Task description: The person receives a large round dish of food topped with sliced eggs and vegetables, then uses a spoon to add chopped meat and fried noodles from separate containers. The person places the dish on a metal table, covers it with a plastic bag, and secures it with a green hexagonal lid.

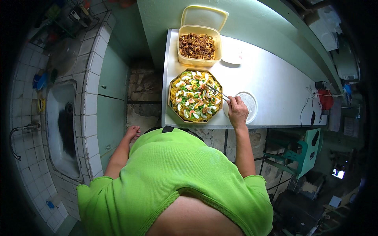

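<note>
My right hand (238,111) is closed around a pair of metal tongs (217,91), whose tips reach over the right part of an octagonal tray (170,103). The tray holds a yellowish dish (193,98) topped with egg pieces, green bits, orange-pink pieces and brown rings. Whether the tips pinch anything is too small to tell. Below that hand sits a round whitish, see-through lid or dish (252,105). Down by my left side, away from the table, my left hand (134,133) hangs with loosely bent fingers and nothing visible in it.
Behind the tray stands a yellowish plastic tub (200,62) of brown rings and strips, its lid (204,17) upright against the wall. A white plate (232,59) lies beside it on the white table (275,86). Left is a tiled counter with a sink (65,129); right, a green chair (305,153).
</note>
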A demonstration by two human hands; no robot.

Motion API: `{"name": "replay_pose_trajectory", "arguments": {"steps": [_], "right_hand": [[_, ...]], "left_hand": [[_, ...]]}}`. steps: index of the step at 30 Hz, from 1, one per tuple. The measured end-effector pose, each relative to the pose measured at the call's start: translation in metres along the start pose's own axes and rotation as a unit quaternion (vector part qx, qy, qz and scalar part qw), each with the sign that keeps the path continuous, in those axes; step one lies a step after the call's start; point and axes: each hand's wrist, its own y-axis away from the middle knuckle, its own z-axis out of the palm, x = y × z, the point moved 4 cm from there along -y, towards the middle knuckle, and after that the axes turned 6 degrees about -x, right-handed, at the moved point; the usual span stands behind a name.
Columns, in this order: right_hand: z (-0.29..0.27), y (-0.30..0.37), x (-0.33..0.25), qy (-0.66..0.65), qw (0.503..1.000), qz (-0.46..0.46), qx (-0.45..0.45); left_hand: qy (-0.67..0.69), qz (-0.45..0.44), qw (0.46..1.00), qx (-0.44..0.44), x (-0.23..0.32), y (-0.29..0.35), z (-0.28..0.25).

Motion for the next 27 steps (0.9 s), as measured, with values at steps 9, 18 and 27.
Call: {"name": "replay_pose_trajectory", "arguments": {"steps": [9, 18, 27], "right_hand": [[0.000, 0.002, 0.012, -0.077, 0.994, 0.075, -0.007], [-0.005, -0.012, 0.007, -0.257, 0.962, 0.091, 0.031], [0.062, -0.113, -0.115, -0.142, 0.987, -0.080, -0.007]], "left_hand": [[0.007, -0.010, 1.000, 0.010, 0.006, 0.009, 0.000], [-0.013, -0.001, 1.000, 0.011, 0.012, 0.009, 0.006], [0.034, -0.001, 0.999, 0.009, 0.020, 0.007, 0.001]]}}
